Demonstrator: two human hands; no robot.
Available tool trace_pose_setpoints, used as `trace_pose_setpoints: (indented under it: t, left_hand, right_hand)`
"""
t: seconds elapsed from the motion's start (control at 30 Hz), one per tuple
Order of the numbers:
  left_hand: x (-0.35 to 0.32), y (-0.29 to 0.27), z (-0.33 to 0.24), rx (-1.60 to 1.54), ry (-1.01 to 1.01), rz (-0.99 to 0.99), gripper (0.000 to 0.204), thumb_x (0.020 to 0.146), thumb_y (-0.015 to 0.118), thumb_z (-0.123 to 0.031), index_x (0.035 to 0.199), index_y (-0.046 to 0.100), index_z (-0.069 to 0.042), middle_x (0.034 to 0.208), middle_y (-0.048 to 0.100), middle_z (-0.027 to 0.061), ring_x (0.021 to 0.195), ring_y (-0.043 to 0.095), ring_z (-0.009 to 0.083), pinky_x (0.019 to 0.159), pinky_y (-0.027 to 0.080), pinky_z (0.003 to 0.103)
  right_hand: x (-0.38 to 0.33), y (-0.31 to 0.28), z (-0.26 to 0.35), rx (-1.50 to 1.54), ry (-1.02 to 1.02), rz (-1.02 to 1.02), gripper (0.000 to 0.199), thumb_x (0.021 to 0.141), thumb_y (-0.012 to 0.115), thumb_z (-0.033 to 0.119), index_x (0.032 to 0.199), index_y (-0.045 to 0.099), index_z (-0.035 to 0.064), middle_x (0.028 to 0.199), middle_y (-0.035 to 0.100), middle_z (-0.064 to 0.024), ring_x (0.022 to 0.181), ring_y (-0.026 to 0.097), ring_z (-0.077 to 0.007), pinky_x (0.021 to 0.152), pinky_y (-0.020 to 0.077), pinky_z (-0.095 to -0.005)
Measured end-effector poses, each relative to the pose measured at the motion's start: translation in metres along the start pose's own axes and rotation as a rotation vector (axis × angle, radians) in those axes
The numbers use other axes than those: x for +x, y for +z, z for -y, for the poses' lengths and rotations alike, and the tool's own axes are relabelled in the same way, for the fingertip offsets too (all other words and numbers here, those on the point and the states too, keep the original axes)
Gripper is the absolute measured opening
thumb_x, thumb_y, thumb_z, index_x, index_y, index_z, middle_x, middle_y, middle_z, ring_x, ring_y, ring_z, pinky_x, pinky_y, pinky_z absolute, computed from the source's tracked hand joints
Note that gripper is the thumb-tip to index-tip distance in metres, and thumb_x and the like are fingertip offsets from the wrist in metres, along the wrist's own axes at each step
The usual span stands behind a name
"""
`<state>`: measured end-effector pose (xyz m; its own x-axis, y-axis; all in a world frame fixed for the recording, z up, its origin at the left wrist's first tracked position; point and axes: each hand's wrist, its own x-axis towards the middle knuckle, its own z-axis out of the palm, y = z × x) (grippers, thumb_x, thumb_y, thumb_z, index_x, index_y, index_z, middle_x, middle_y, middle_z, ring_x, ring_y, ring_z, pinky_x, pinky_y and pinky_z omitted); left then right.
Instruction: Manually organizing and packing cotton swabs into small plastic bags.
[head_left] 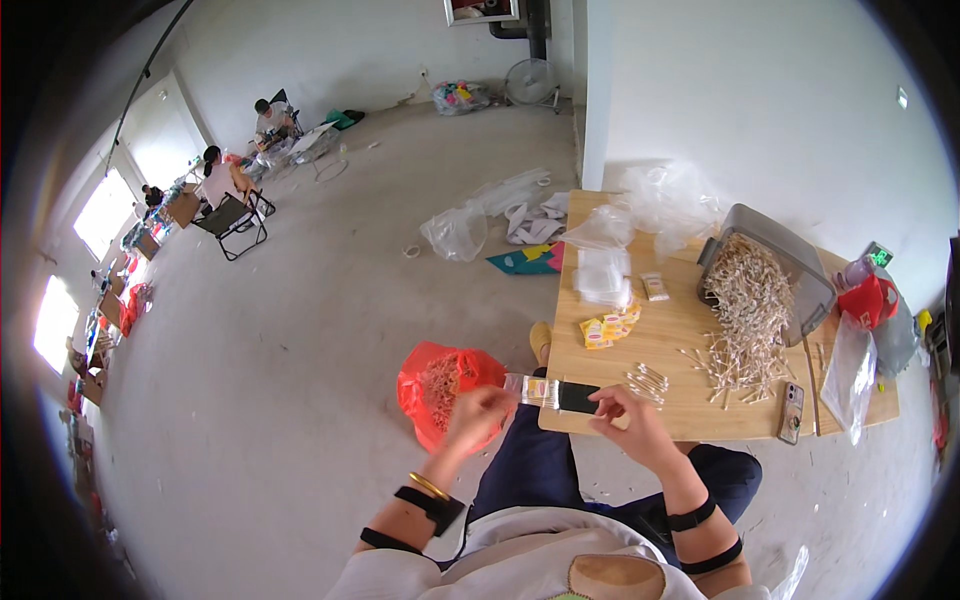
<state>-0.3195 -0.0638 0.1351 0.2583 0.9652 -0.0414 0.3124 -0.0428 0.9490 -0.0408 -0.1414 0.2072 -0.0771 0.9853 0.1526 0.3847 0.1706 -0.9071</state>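
At the front left edge of the table, my left hand (485,412) is closed, pinching the left end of a small clear packet of cotton swabs (540,391) with a yellow and white label. A flat black piece (577,398) adjoins the packet's right end. My right hand (630,420) is at the black piece's right end, with thumb and index finger apart and nothing visible gripped between them. Loose cotton swabs (648,383) lie just beyond that hand. Below my left hand stands a red plastic bag (415,380) with many thin sticks or swabs inside.
A tipped grey bin (812,285) spills a heap of cotton swabs (745,300) over the wooden table (670,340). Yellow labels (608,328), clear bags (602,272) and a phone (791,412) lie there too. Far left, people sit working near a folding chair (235,222).
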Motion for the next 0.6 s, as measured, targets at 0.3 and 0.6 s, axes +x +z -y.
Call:
trace_pose_setpoints:
  t: [0.3,0.6]
  left_hand:
    - [0.065,-0.093,0.037,0.786,0.153,-0.589,0.037,0.09,0.07,-0.022,0.126,0.064,-0.014,0.129,0.062,0.0096,0.12,0.054,0.0324,0.103,0.041,0.047]
    - [0.064,0.101,-0.006,0.453,0.582,0.075,0.055,0.08,0.079,-0.017,0.128,0.056,-0.006,0.128,0.06,0.0149,0.119,0.055,0.0371,0.101,0.044,0.049]
  right_hand:
    - [-0.009,-0.045,-0.058,-0.163,0.105,-0.224,0.01,0.091,0.071,0.009,0.098,0.071,0.0026,0.085,0.07,-0.0044,0.078,0.064,-0.0128,0.071,0.0505,-0.0279]
    - [-0.053,-0.084,-0.173,-0.149,0.407,-0.604,0.013,0.093,0.067,0.011,0.101,0.073,0.0032,0.087,0.074,-0.0073,0.082,0.07,-0.0151,0.072,0.0531,-0.0296]
